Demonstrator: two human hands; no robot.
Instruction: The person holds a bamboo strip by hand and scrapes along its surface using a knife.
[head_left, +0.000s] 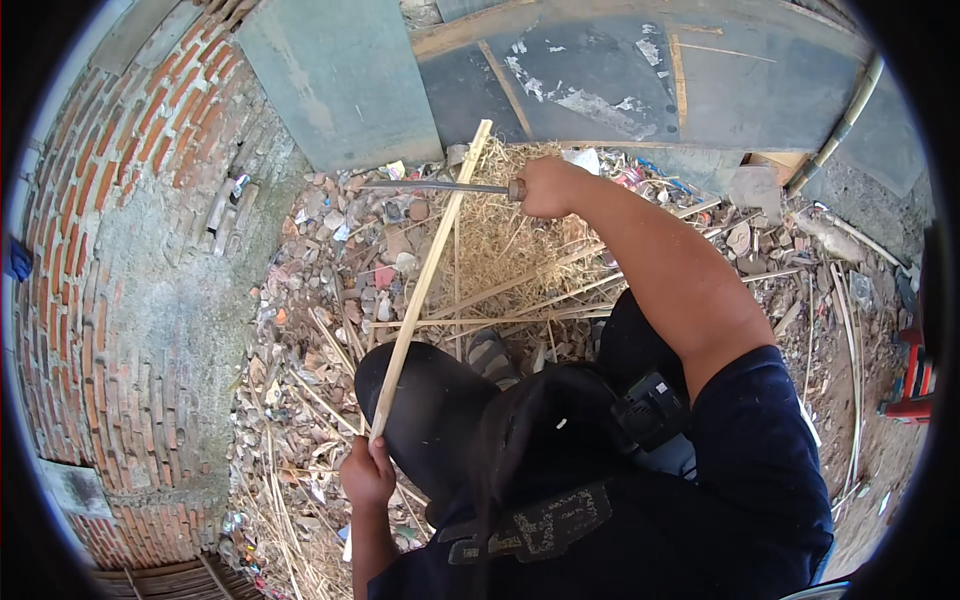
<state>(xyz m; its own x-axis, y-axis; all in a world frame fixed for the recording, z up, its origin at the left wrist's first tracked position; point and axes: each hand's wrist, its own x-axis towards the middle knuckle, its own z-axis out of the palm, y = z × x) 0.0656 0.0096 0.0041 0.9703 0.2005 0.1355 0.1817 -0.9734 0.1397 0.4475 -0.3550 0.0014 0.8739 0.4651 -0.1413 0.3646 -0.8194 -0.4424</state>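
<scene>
My left hand (367,472) grips the near end of a long pale bamboo strip (432,270) that slants up and away across my dark-trousered knee (420,400). My right hand (545,187), arm stretched forward, is closed on the wooden handle of a long knife (430,186). Its thin metal blade runs leftward and crosses the upper part of the strip, touching or just over it. A sandalled foot (492,357) shows beyond the knee.
A curved red brick wall (130,250) stands at the left. Grey boards (600,70) lean at the back. Rubble, litter and straw (500,240) cover the ground, with several split bamboo strips (520,310) lying about. A red object (915,385) sits at the right edge.
</scene>
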